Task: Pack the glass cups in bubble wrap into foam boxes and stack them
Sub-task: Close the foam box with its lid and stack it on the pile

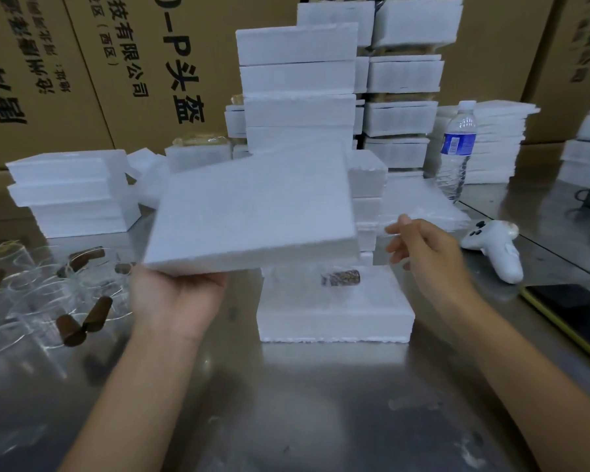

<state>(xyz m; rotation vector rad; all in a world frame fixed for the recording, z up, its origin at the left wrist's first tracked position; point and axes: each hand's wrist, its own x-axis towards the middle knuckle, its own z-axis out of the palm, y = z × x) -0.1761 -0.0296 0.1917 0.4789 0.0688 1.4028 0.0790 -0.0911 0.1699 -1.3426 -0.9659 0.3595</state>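
Note:
My left hand [171, 301] grips a white foam lid [252, 212] by its near edge and holds it tilted in the air, above and left of an open foam box [334, 321] on the metal table. Inside the box lies a bubble-wrapped glass cup with a brown cork [341, 277] showing. To the right of the lid, over the box's right side, hovers my right hand [426, 253], fingers apart and holding nothing. Several bare glass cups with brown corks [48, 301] lie on the table at the left. A tall stack of closed foam boxes [300, 86] rises behind.
More foam pieces [72, 192] are piled at the back left and foam lids [498, 144] at the back right. A water bottle [457, 148] stands right of the stacks, with a white controller [494, 247] and a dark phone [579, 311] on the table's right. Cardboard cartons [82, 63] form the back wall.

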